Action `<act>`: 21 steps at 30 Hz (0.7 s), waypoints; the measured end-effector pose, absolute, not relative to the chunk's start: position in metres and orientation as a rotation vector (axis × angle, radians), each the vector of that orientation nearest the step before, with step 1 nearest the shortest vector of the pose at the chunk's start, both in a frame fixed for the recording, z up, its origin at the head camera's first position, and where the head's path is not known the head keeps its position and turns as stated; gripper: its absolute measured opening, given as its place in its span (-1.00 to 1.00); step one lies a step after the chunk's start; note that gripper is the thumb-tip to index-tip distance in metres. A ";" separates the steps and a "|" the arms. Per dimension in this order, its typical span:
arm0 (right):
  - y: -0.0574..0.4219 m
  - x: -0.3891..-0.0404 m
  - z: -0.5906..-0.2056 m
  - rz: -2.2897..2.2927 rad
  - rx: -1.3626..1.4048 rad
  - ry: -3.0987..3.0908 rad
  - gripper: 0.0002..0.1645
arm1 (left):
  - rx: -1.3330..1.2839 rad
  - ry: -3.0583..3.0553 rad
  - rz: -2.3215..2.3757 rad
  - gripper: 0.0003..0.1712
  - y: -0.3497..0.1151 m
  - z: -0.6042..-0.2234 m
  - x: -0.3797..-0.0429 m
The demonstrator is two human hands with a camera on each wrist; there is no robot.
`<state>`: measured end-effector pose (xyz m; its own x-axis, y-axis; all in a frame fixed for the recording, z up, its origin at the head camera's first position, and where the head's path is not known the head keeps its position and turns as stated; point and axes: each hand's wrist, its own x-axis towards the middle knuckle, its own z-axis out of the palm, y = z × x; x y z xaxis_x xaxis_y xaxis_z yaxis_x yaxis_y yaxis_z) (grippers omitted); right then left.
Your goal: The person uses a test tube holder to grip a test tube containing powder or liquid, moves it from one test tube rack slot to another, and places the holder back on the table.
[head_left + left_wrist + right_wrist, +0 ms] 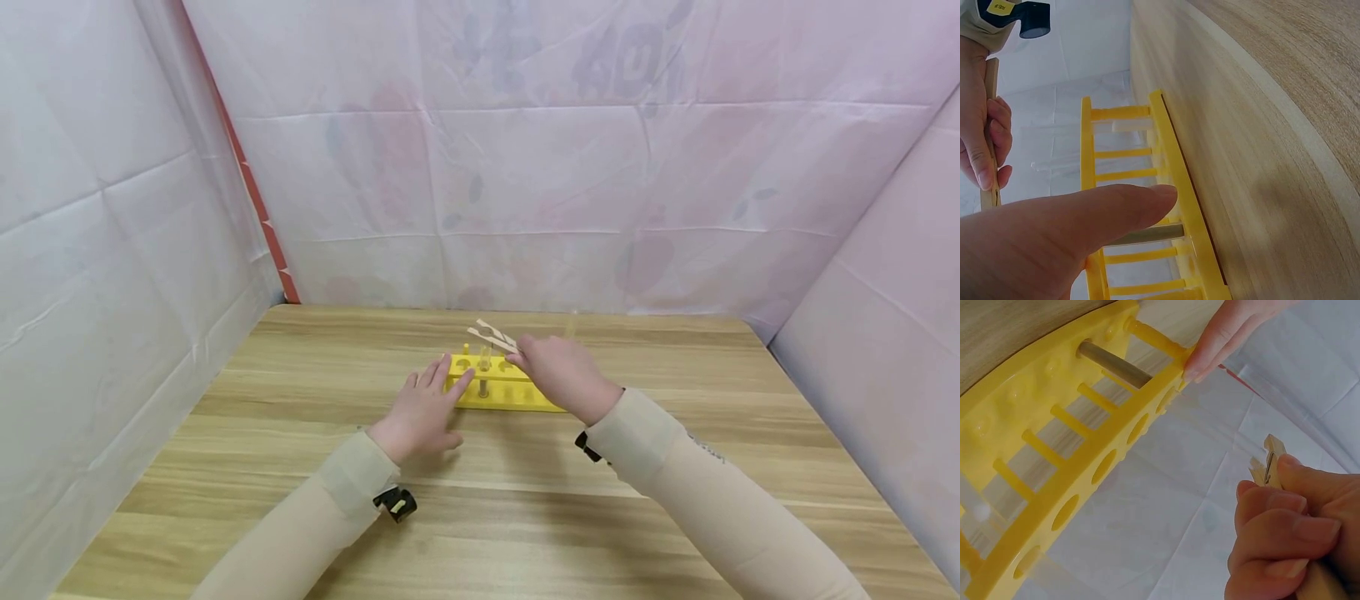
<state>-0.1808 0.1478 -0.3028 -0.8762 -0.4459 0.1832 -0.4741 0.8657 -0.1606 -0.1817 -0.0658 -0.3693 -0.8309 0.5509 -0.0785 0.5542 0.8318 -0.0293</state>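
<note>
A broad, light-brown counter [472, 533] with a streaked wood-grain top carries 1 long yellow test-tube rack [517, 397]. The rack stands upright toward the far edge, its flat base on the surface and its length running left to right, roughly along the grain. Soft shadows darken the wood before it.

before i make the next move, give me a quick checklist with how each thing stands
Wooden clamp held securely: ok, gripped in the right hand.
Yellow rack steadied: ok, the left hand touches its left end.
Rack flat on the tabletop: ok.
Filled tube upright in the rack: ok.
Clamp closed around that tube: cannot tell, its tips are near the tube's mouth.
Clear tube at the rack's right end out of the way: not ok, it stands close by the right hand.
</note>
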 end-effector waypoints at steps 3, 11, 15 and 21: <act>0.147 -0.181 -0.304 0.275 0.707 -2.899 -0.68 | 0.892 2.945 -0.079 0.13 -0.066 -0.370 -0.181; 0.147 -0.180 -0.305 0.268 0.689 -2.911 -0.69 | 0.896 2.947 -0.067 0.13 -0.066 -0.370 -0.180; 0.148 -0.180 -0.307 0.256 0.696 -2.919 -0.68 | 0.889 2.945 -0.067 0.13 -0.066 -0.370 -0.180; 0.148 -0.181 -0.310 0.241 0.689 -2.924 -0.67 | 0.877 2.940 -0.065 0.12 -0.065 -0.370 -0.180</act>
<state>-0.1810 0.1482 -0.3095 -0.8877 -0.4315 0.1603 -0.4519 0.8832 -0.1252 -0.1800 -0.0651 -0.3700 -0.8342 0.5455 -0.0813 0.5485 0.8359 -0.0197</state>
